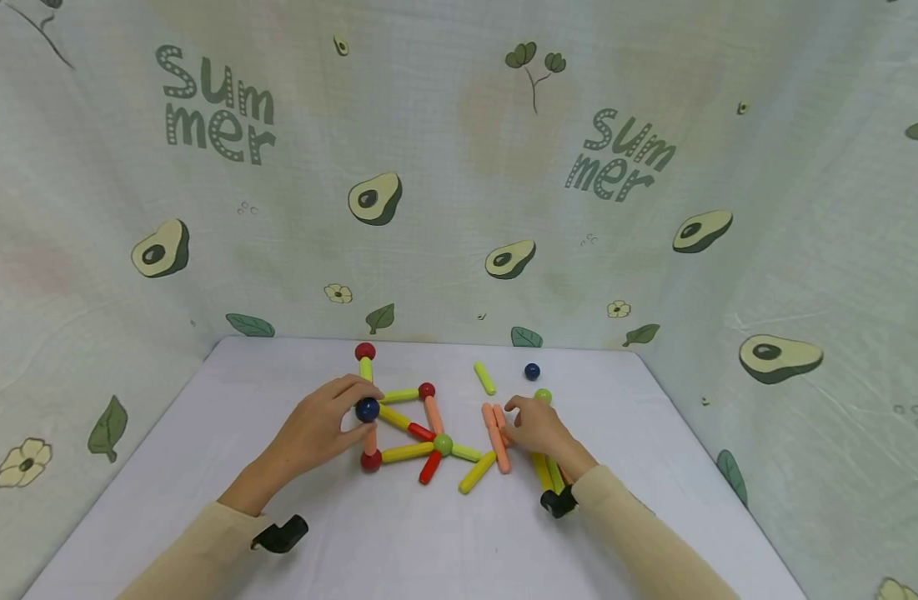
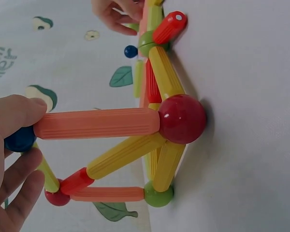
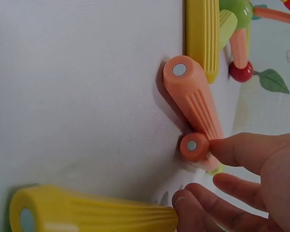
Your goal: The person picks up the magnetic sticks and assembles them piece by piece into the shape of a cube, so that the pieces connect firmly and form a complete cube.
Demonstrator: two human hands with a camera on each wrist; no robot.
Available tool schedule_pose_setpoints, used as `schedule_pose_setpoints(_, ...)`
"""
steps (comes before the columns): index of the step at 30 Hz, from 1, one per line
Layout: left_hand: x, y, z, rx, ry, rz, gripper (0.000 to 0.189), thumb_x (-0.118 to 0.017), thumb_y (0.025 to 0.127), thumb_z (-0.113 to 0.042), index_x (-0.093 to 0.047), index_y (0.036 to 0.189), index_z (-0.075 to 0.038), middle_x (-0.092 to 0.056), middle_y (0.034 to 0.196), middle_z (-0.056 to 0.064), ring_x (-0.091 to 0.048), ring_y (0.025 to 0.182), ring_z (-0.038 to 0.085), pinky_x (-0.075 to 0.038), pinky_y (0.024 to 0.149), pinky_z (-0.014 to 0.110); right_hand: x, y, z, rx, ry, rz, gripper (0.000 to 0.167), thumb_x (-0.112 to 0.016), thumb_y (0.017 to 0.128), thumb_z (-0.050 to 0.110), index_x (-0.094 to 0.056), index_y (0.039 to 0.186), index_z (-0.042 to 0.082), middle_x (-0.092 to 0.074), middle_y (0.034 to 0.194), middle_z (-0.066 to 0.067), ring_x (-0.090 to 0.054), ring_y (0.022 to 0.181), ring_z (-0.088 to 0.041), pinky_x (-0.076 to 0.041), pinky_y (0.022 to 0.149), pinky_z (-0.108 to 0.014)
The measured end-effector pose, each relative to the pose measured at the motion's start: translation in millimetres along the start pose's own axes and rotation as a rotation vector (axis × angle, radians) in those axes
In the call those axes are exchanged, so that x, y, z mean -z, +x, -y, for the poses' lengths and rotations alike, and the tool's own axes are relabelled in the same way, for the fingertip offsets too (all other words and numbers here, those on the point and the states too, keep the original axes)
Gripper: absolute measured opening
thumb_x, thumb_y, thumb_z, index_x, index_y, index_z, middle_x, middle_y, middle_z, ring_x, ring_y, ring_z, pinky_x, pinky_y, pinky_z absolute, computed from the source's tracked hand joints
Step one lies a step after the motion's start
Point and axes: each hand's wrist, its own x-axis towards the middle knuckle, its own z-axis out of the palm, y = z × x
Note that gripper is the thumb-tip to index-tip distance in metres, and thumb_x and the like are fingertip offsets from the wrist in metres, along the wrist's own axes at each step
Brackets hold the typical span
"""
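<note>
My left hand (image 1: pixel 323 421) grips a dark blue ball (image 1: pixel 367 409) at the raised top of a stick-and-ball construction. In the left wrist view, thumb and fingers wrap the ball, from which an orange stick (image 2: pixel 99 123) runs to a red ball (image 2: pixel 182 119) on the table. A green ball (image 1: pixel 443 445) joins several yellow, red and orange sticks. My right hand (image 1: pixel 539 427) reaches over two loose orange sticks. One fingertip is right at the shorter orange stick (image 3: pixel 193 146), while the other fingers stay spread apart near a yellow stick (image 3: pixel 92 212).
A loose yellow stick (image 1: pixel 477 472) lies between the construction and the right hand. Behind are a light green stick (image 1: pixel 484 377), another blue ball (image 1: pixel 532 372) and a green ball (image 1: pixel 544 397). More sticks lie under the right forearm. A printed cloth (image 1: pixel 443 167) hangs around the table.
</note>
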Motion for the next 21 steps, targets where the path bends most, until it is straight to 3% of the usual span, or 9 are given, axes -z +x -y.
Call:
schedule_pose_setpoints(4, -0.6, -0.2, -0.4, -0.001, -0.016, 0.001, 0.05, -0.097, 0.079, -0.017, -0.07, 0.121, -0.019, -0.069, 0.121, -0.003, -0.068, 0.106, 0.015, -0.062, 0.092, 0.036, -2.2, 1.6, -4.2, -0.018, 0.035, 0.029, 0.035, -0.079, 0.094, 0.013, -0.07, 0.126, 0.0, -0.065, 0.082, -0.004, -0.057, 0.066, -0.018, -0.049, 0.059, -0.029)
schedule_pose_setpoints(9, -1.1, -0.1, -0.5, 0.002, -0.011, -0.001, 0.049, -0.097, 0.079, -0.018, -0.07, 0.12, -0.019, -0.069, 0.12, -0.003, -0.068, 0.107, 0.015, -0.062, 0.092, 0.035, -4.4, 2.9, -4.1, 0.038, -0.006, 0.038, 0.031, -0.077, 0.093, 0.007, -0.072, 0.122, -0.001, -0.064, 0.08, -0.004, -0.056, 0.066, -0.018, -0.049, 0.058, -0.029)
schedule_pose_setpoints(16, -1.4, 1.2, 0.9, -0.021, -0.01, -0.013, 0.048, -0.097, 0.079, -0.018, -0.071, 0.119, -0.019, -0.064, 0.118, -0.004, -0.067, 0.101, 0.012, -0.062, 0.087, 0.032, 4.8, 0.6, 5.3, 0.046, -0.043, -0.035, 0.029, -0.077, 0.098, 0.016, -0.074, 0.124, 0.004, -0.068, 0.089, -0.004, -0.056, 0.074, -0.019, -0.052, 0.065, -0.031)
schedule_pose_setpoints(19, -1.2, 1.4, 2.1, -0.024, -0.01, -0.015, 0.046, -0.097, 0.08, -0.019, -0.071, 0.118, -0.019, -0.062, 0.117, -0.004, -0.066, 0.098, 0.011, -0.062, 0.084, 0.03, 14.4, 0.4, 15.7, 0.119, -0.039, -0.067, 0.027, -0.078, 0.096, 0.011, -0.076, 0.123, 0.006, -0.07, 0.092, -0.003, -0.057, 0.076, -0.019, -0.052, 0.067, -0.032)
schedule_pose_setpoints(21, -1.2, 1.4, 2.7, -0.022, -0.01, -0.014, 0.046, -0.097, 0.08, -0.02, -0.071, 0.118, -0.019, -0.061, 0.115, -0.004, -0.065, 0.097, 0.011, -0.062, 0.083, 0.03, 21.9, -1.0, 25.0, 0.21, -0.036, -0.08, 0.026, -0.079, 0.094, 0.008, -0.077, 0.121, 0.008, -0.071, 0.093, -0.003, -0.058, 0.079, -0.017, -0.052, 0.069, -0.031)
